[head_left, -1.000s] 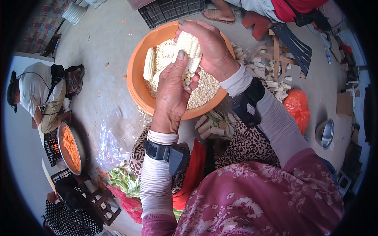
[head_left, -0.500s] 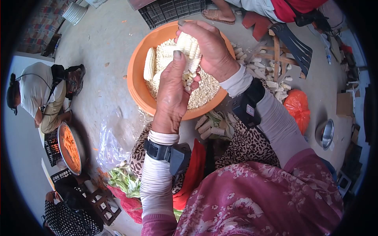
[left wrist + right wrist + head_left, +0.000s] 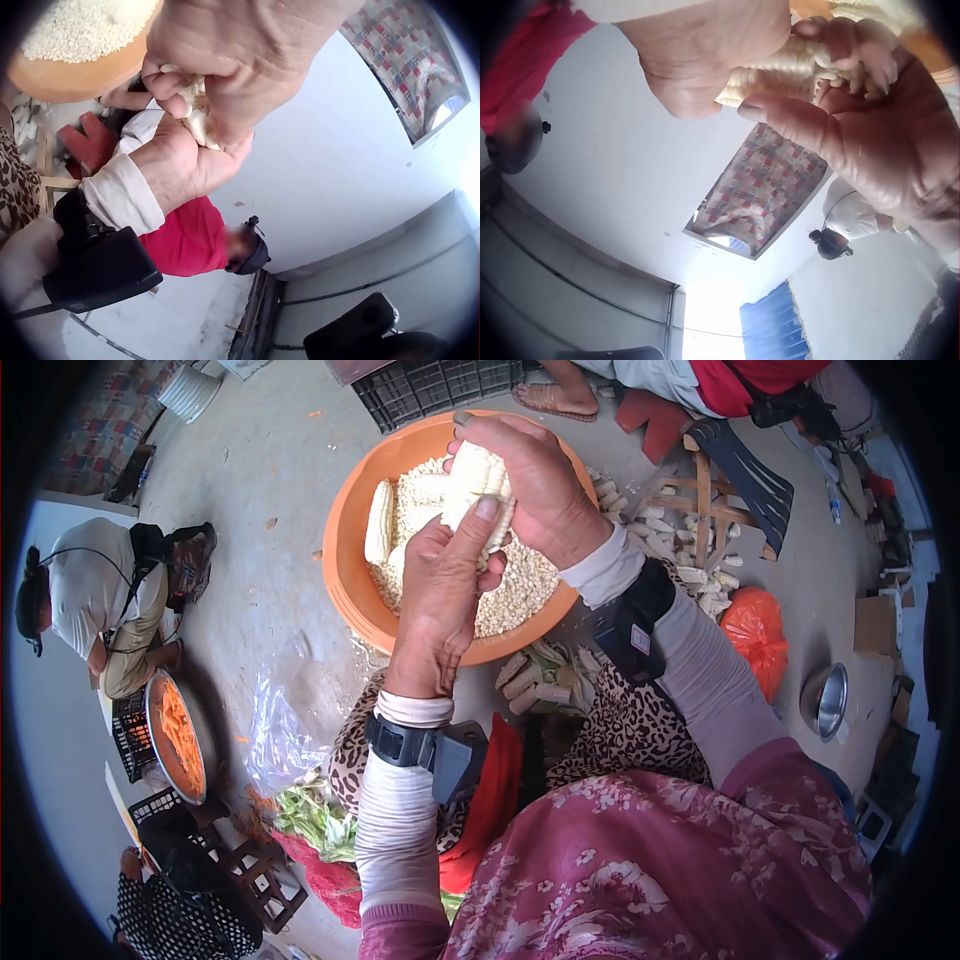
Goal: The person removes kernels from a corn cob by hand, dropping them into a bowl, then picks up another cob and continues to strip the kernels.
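Observation:
A pale corn cob (image 3: 474, 478) is held between both hands above an orange basin (image 3: 345, 575) of loose kernels. My right hand (image 3: 545, 490) grips its upper part, fingers curled round the far side. The left hand (image 3: 440, 595) is at the lower end, its thumb pressed on the kernel rows and its fingers curled beneath. In the right wrist view, loose kernels (image 3: 855, 79) lie in the left hand's (image 3: 870, 135) curled fingers beside the cob (image 3: 772, 79). The left wrist view shows the cob (image 3: 199, 120) mostly covered by the hands. Another cob (image 3: 379, 523) lies inside the basin's left side.
Stripped cobs (image 3: 660, 540) lie on the floor right of the basin, near a wooden stool (image 3: 703, 500) and red bag (image 3: 754, 640). A black crate (image 3: 435, 392) stands behind. Cobs and husks (image 3: 545, 678) are in front. People sit left and at top right; a pan of orange strips (image 3: 180, 735) is left.
The left thumb has shifted right and slightly down across the cob. Kernels seen by the left fingers earlier are now mostly covered in the head view. The right hand has barely moved.

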`<move>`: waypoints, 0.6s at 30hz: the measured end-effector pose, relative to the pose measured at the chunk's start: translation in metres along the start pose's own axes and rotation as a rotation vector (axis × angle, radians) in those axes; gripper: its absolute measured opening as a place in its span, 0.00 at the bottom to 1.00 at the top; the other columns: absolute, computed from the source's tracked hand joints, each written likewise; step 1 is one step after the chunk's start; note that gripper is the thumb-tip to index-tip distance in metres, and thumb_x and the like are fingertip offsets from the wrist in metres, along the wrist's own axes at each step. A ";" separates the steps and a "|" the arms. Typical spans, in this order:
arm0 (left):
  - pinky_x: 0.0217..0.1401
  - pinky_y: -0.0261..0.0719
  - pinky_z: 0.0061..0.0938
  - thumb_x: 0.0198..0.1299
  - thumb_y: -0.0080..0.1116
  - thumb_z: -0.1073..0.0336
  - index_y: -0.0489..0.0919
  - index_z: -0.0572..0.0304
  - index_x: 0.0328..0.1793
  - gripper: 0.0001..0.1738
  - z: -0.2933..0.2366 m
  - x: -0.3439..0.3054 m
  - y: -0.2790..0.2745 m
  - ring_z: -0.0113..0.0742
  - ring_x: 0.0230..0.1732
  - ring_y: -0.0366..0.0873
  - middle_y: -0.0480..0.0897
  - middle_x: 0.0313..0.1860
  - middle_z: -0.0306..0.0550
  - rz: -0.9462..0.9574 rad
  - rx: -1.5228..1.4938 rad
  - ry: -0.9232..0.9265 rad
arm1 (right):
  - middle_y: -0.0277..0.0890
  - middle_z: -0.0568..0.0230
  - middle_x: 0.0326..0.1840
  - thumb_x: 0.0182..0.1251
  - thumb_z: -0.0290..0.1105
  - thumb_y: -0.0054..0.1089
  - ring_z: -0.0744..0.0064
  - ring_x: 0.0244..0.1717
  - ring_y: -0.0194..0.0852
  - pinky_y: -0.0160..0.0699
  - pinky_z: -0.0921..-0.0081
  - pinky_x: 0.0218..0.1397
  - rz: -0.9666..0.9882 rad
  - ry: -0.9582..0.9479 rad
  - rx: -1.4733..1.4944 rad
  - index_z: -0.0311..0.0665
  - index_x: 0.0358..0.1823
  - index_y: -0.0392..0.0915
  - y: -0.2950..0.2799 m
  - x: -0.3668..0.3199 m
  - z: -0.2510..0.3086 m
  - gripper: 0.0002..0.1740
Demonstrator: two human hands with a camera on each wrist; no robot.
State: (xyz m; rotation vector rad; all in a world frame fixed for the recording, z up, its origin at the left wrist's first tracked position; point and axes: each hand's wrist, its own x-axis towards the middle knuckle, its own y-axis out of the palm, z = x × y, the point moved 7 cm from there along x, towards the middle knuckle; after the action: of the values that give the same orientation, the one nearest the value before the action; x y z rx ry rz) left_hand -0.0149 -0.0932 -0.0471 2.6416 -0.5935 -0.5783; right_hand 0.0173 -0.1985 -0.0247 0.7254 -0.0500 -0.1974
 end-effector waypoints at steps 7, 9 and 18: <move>0.20 0.65 0.10 0.59 0.60 0.56 0.75 0.62 0.41 0.16 0.002 -0.001 0.002 0.19 0.21 0.70 0.78 0.27 0.39 0.018 -0.032 -0.035 | 0.72 0.62 0.30 0.58 0.33 0.60 0.76 0.29 0.72 0.74 0.77 0.32 -0.013 0.016 0.037 0.30 0.35 0.72 -0.002 0.001 0.000 0.13; 0.21 0.65 0.11 0.59 0.60 0.56 0.75 0.61 0.41 0.15 0.002 -0.001 0.004 0.20 0.21 0.70 0.78 0.27 0.39 0.031 -0.086 -0.039 | 0.74 0.61 0.32 0.61 0.31 0.55 0.74 0.33 0.75 0.76 0.77 0.38 -0.017 0.019 -0.022 0.32 0.38 0.74 -0.003 0.001 0.001 0.10; 0.27 0.72 0.12 0.63 0.50 0.46 0.72 0.59 0.52 0.24 0.005 0.000 0.005 0.25 0.32 0.74 0.78 0.36 0.41 0.083 -0.218 -0.059 | 0.72 0.64 0.29 0.57 0.35 0.61 0.78 0.30 0.71 0.72 0.79 0.33 0.003 -0.052 -0.040 0.30 0.35 0.73 0.000 0.001 0.001 0.14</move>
State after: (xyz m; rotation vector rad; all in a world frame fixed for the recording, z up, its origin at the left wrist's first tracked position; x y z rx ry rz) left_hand -0.0194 -0.0990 -0.0493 2.3919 -0.6175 -0.6590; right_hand 0.0185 -0.1997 -0.0238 0.6799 -0.0965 -0.2138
